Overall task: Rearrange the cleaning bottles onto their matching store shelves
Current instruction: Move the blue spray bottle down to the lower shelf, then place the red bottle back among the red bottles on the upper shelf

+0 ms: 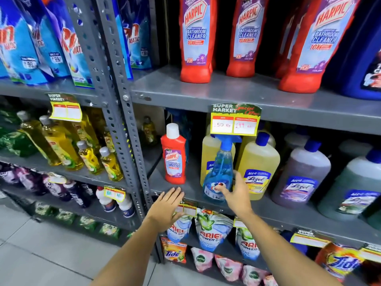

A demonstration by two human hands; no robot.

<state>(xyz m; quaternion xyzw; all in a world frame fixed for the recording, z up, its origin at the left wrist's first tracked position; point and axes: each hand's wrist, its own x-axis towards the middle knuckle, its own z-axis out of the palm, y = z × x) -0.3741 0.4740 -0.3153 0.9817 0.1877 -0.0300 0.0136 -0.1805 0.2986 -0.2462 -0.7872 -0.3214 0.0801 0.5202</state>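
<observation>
1. Grey metal store shelving (257,98) fills the wall, packed with cleaning goods, over a pale tiled floor.
2. On the middle shelf (268,211) a small red Harpic bottle (174,156) with a white cap stands upright, alone at the left end.
3. Right of it stands a blue spray bottle (219,172), in front of yellow Lizol bottles (257,162).
4. The right hand (235,191), fingers spread, reaches to the spray bottle's lower label; whether it grips, I cannot tell.
5. The left hand (168,204) hovers open and flat just below the red bottle, at the shelf edge, holding nothing.
6. Above the red bottle, large red Harpic bottles (195,38) line the upper shelf.
</observation>
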